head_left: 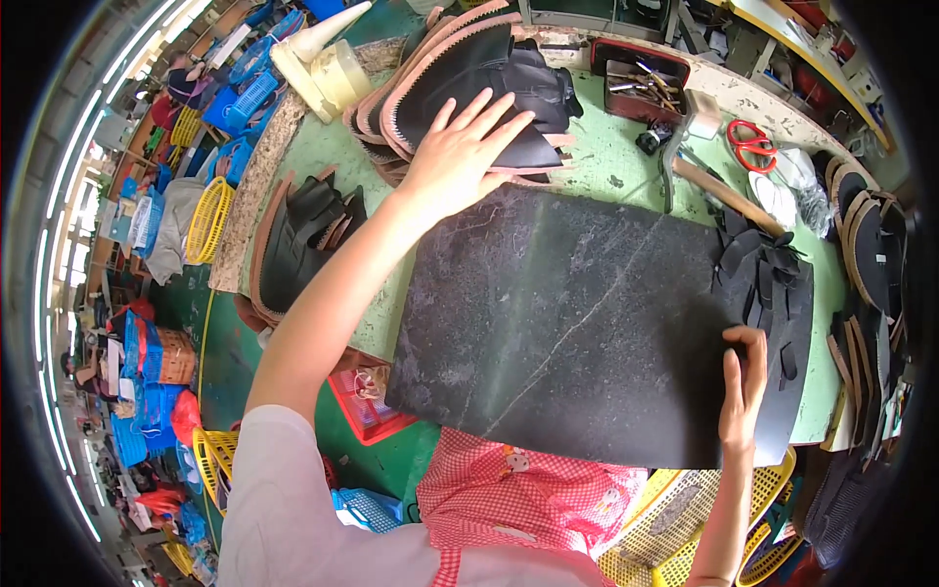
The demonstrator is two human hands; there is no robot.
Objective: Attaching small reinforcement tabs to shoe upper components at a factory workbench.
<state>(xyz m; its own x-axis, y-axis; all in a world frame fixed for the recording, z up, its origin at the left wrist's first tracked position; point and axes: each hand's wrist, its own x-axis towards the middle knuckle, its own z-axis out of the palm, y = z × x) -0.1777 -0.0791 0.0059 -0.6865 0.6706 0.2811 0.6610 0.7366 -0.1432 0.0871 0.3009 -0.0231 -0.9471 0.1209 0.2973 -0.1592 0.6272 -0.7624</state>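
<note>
Left hand (458,157), splayed wide and clasping nothing, rests over black pieces (465,68) stacked directly beneath its fingers

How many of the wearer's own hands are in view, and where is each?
2: the left hand lies on the stacked black pieces; the right hand is over the right part of the black board.

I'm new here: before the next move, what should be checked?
1. Left hand on the dark pile: ok, laid across its top.
2. Right hand empty: cannot tell, fingers curled.
3. Dark board free of loose bits: not ok, black strips lie toward its far right corner.
4. Hammer out of both hands: ok, lying by the board.
5. Red-handled scissors set down: ok, lying beyond the hammer.
</note>
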